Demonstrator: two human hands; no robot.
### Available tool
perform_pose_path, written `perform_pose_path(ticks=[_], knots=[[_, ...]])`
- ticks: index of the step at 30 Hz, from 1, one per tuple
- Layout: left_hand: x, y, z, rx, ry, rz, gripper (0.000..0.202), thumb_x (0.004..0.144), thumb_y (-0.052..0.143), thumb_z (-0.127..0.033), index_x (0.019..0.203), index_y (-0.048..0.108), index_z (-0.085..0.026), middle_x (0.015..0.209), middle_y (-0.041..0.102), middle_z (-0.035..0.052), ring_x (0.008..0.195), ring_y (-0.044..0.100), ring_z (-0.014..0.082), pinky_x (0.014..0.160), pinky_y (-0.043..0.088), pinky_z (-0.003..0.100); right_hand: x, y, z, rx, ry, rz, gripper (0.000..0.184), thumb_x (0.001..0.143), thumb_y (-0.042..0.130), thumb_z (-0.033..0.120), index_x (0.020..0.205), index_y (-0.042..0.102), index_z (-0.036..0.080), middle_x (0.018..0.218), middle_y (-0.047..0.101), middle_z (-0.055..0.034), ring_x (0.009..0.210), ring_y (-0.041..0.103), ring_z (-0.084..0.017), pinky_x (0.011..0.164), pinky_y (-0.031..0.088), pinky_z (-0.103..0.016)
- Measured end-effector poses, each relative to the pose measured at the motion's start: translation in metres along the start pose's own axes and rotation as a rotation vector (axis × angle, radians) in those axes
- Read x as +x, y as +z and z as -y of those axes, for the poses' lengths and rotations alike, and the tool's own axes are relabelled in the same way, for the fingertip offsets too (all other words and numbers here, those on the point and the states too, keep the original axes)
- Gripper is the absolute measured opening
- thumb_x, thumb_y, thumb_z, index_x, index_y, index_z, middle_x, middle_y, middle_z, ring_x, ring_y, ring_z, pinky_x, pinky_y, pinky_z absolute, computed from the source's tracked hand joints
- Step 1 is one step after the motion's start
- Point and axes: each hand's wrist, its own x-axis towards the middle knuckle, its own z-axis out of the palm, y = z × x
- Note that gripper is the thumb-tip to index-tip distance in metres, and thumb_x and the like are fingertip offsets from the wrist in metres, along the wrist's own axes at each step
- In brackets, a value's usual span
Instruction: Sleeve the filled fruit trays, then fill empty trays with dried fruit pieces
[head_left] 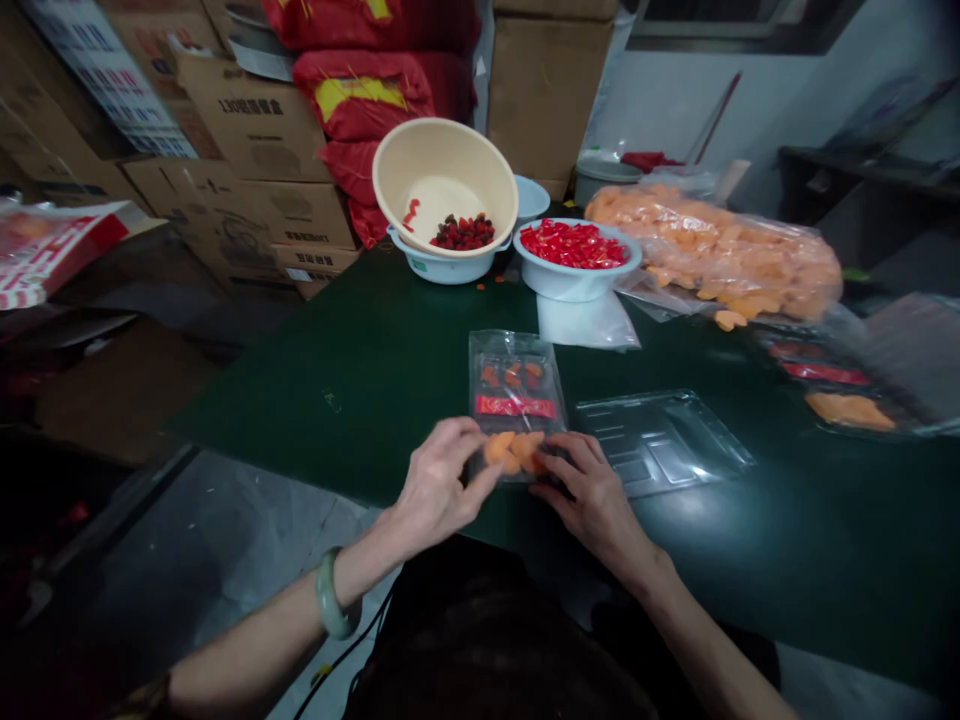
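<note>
Your left hand [439,487] pinches the orange pieces [514,452] with its fingertips, and your right hand [596,505], half closed, presses the clear plastic packet [514,375] near you, so it stays flat on the dark green table [360,400]. A clear moulded tray [660,442] lies just right.

Just "130" legible, in black print on a cardboard carton [251,105] at far left of the stacks, beside blurred characters; print on the lower cartons [311,215], red sacks [360,110] and clear packet's red label [516,406] too small to read.
</note>
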Motion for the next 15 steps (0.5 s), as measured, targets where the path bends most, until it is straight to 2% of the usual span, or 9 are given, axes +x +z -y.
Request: perform_pose_path(ticks=[1, 3, 5, 7, 9, 11, 12, 13, 15], knots=[[0.002, 0.0, 0.004, -0.029, -0.059, -0.02, 0.033, 0.082, 0.059, -0.033, 0.108, 0.055, -0.014, 0.105, 0.055, 0.0113, 0.095, 0.055, 0.0206, 0.081, 0.048, 0.036, 0.004, 0.006, -0.004, 0.022, -0.001, -0.034, 0.015, 0.08, 0.06, 0.014, 0.095, 0.06, 0.018, 0.1, 0.056, -0.0095, 0.096, 0.049, -0.023, 0.079, 0.051, -0.039], [0.006, 0.001, 0.011, -0.081, -0.112, 0.034, 0.036, 0.079, 0.062, -0.033, 0.11, 0.055, -0.015, 0.105, 0.053, 0.0105, 0.092, 0.055, 0.0195, 0.079, 0.049, 0.034, 0.01, 0.014, -0.009, 0.028, 0.012, -0.099, 0.006, 0.082, 0.058, 0.012, 0.083, 0.06, 0.017, 0.089, 0.055, -0.0079, 0.087, 0.049, -0.021, 0.074, 0.05, -0.036], [0.008, 0.003, 0.017, -0.139, -0.114, 0.077, 0.025, 0.081, 0.06, -0.027, 0.103, 0.058, -0.016, 0.102, 0.054, 0.0085, 0.088, 0.055, 0.0173, 0.076, 0.049, 0.031, 0.016, 0.018, -0.012, 0.002, 0.018, -0.118, 0.01, 0.083, 0.055, 0.012, 0.074, 0.057, 0.017, 0.081, 0.054, -0.0063, 0.081, 0.047, -0.02, 0.07, 0.048, -0.034], [0.01, 0.005, 0.02, -0.174, -0.107, 0.061, 0.016, 0.082, 0.057, -0.021, 0.097, 0.059, -0.017, 0.098, 0.054, 0.0067, 0.084, 0.056, 0.0152, 0.073, 0.049, 0.029, 0.023, 0.02, -0.014, -0.053, 0.004, -0.107, 0.016, 0.084, 0.053, 0.012, 0.069, 0.053, 0.017, 0.076, 0.053, -0.0056, 0.077, 0.044, -0.019, 0.067, 0.046, -0.032], [0.013, 0.006, 0.022, -0.155, -0.113, 0.069, 0.028, 0.077, 0.064, -0.021, 0.104, 0.057, -0.017, 0.098, 0.053, 0.0061, 0.081, 0.055, 0.015, 0.071, 0.049, 0.028, 0.03, 0.021, -0.018, -0.121, -0.025, -0.101, 0.019, 0.086, 0.05, 0.012, 0.068, 0.052, 0.017, 0.074, 0.052, -0.0059, 0.075, 0.043, -0.019, 0.065, 0.044, -0.031], [0.018, 0.006, 0.024, -0.084, -0.11, 0.136, 0.051, 0.069, 0.072, -0.024, 0.115, 0.051, -0.017, 0.104, 0.049, 0.007, 0.082, 0.054, 0.0164, 0.072, 0.05, 0.03, 0.036, 0.022, -0.021, -0.186, -0.066, -0.105, 0.02, 0.086, 0.047, 0.01, 0.068, 0.052, 0.016, 0.072, 0.052, -0.006, 0.074, 0.043, -0.019, 0.065, 0.043, -0.03], [0.021, 0.005, 0.026, -0.04, -0.094, 0.172, 0.055, 0.068, 0.071, -0.024, 0.118, 0.049, -0.017, 0.106, 0.048, 0.0077, 0.083, 0.054, 0.0171, 0.073, 0.05, 0.031, 0.038, 0.022, -0.022, -0.216, -0.089, -0.105, 0.02, 0.086, 0.047, 0.01, 0.068, 0.052, 0.016, 0.072, 0.052, -0.0061, 0.074, 0.043, -0.019, 0.065, 0.043, -0.03], [0.025, 0.004, 0.027, 0.002, -0.066, 0.203, 0.049, 0.072, 0.067, -0.022, 0.117, 0.049, -0.017, 0.105, 0.049, 0.008, 0.084, 0.054, 0.0175, 0.073, 0.049, 0.031, 0.04, 0.022, -0.023, -0.244, -0.115, -0.103, 0.02, 0.086, 0.046, 0.009, 0.068, 0.053, 0.016, 0.072, 0.053, -0.0062, 0.074, 0.044, -0.019, 0.065, 0.042, -0.03], [0.031, 0.002, 0.028, 0.073, 0.016, 0.241, 0.024, 0.081, 0.051, -0.013, 0.104, 0.055, -0.015, 0.097, 0.052, 0.0077, 0.08, 0.054, 0.0165, 0.071, 0.047, 0.029, 0.043, 0.024, -0.022, -0.309, -0.166, -0.104, 0.02, 0.086, 0.047, 0.009, 0.069, 0.054, 0.016, 0.072, 0.054, -0.0064, 0.073, 0.045, -0.019, 0.063, 0.041, -0.029]])
